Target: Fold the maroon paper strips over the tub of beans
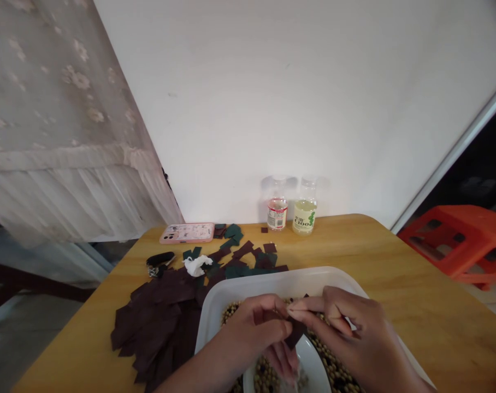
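Over a white plastic tub (268, 282) my two hands meet at a small dark maroon square piece (296, 333), thin like cloth or paper. My left hand (258, 330) is closed, with the piece between its thumb and fingers. Thumb and forefinger of my right hand (346, 322) pinch at the upper edge of the same piece; what lies right between those fingertips is partly hidden. Beneath them a white bowl (317, 363) sits in the tub among many small tan and black bean-like grains (336, 368). More grains lie in the bowl, partly covered by my left fingers.
A heap of maroon pieces (158, 322) lies left of the tub, with green pieces (232, 233) behind. Near them are a crumpled white tissue (196, 266), a black-handled clipper-like item (160, 258) and a pink-cased phone (187, 233). Two bottles (277, 210) (304, 213) stand by the wall.
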{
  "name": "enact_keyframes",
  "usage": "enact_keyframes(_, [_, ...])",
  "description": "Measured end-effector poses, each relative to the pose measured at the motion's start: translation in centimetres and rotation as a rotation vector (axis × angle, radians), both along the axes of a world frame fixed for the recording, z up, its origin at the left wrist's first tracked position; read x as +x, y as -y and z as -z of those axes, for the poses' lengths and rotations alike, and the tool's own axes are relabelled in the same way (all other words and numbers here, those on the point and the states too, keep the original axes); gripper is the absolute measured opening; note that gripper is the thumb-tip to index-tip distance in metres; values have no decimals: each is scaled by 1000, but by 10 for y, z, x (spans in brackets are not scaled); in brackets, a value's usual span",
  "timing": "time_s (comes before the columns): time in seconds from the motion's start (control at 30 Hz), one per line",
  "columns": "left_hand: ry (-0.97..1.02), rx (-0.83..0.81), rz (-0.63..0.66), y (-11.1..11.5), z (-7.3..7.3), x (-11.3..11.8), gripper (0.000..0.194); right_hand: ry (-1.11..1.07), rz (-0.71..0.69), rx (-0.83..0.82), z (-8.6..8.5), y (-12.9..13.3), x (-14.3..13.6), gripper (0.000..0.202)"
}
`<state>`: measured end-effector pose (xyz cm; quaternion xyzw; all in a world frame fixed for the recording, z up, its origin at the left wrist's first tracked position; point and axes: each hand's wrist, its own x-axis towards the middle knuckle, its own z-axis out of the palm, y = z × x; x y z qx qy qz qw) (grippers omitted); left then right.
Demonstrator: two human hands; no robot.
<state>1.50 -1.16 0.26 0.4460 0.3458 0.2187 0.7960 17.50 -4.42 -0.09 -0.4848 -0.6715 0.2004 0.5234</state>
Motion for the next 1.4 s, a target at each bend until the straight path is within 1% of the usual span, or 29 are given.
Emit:
enact_keyframes(0.2, [-11, -27, -56, -2, 0, 0, 22, 15, -21, -18, 1, 0, 1, 49])
enact_keyframes(0.37, [-37, -19, -11, -1, -1, 0, 20, 26, -26, -7, 1, 1, 0, 49])
enact_keyframes(0.5, [-34, -7, -74, -2, 1, 0, 22, 13, -18, 4, 0, 0, -1, 49])
enact_keyframes(0.67, [-30, -17, -17, -2, 1, 0, 20, 33, -8, 22, 0, 1, -1, 49])
enact_keyframes(0.83, [-32, -19, -103, -2, 0, 0, 22, 63, -38, 19, 0, 0, 0, 48])
enact_keyframes(1.0, [-36, -20, -43, -3, 0, 0, 22, 73, -36, 29, -1, 0, 0, 48])
enact_keyframes(1.17, [-22, -26, -126, -3, 1, 1, 22, 33, -42, 15, 0, 0, 0, 48])
enact_keyframes(1.33, [-47, -22, -51, -4, 2, 0, 23, 62, -31, 18, 0, 0, 1, 49])
enact_keyframes(1.4, [-41, -30, -93, -5, 2, 0, 24, 63, -38, 12, 1, 0, 1, 48])
